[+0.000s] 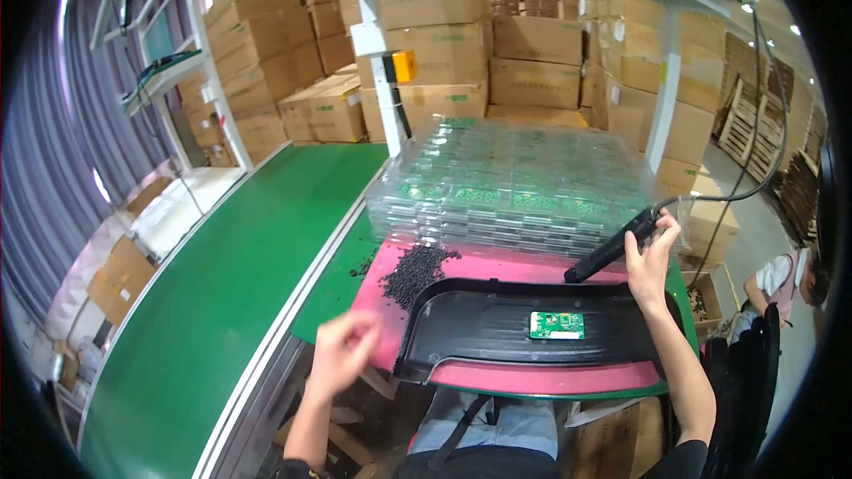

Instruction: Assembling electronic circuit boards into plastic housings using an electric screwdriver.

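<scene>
Screwdriver [612, 251]: where do you have it?

"In my right hand [650, 257], as I see it on my feed. My fingers are wrapped around its upper end, and it slants down to the left, tip close to the far rim of the black shell [479, 334]. I can't say whether they touch."

"And your left hand [344, 350]?"

"Blurred, fingers curled, just beside the shell's left end. I can't make out whether they pinch anything."

"The board [557, 325]?"

"Lying inside the shell, near its middle. Under the shell I have a pink mat [524, 377], with a pile of small black parts [414, 276] by the far left corner and stacked clear trays [524, 179] behind."
</scene>
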Tool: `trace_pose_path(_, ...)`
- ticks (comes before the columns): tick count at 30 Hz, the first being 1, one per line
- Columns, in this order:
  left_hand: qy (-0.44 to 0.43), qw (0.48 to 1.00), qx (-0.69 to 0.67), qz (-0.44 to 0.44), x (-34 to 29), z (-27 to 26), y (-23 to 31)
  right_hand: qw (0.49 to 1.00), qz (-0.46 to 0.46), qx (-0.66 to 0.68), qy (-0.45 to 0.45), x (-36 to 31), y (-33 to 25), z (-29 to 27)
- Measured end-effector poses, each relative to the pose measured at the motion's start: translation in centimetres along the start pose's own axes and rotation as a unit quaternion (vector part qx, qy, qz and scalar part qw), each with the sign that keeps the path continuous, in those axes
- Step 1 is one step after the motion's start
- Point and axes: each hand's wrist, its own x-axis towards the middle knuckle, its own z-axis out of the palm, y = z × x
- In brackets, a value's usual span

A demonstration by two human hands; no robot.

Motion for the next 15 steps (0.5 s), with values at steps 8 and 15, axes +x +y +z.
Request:
trace_pose_path(8,-0.297,0.921,0.242,0.071,7.5,2.7,-4.2,0.944,0.169,0.188,-0.21,-0.8,-1.8,5.9)
trace_pose_path(15,-0.252,0.919,0.274,0.13,8.8,3.9,-4.4,0.909,0.271,0.298,-0.106,-1.4,-2.0,6.7)
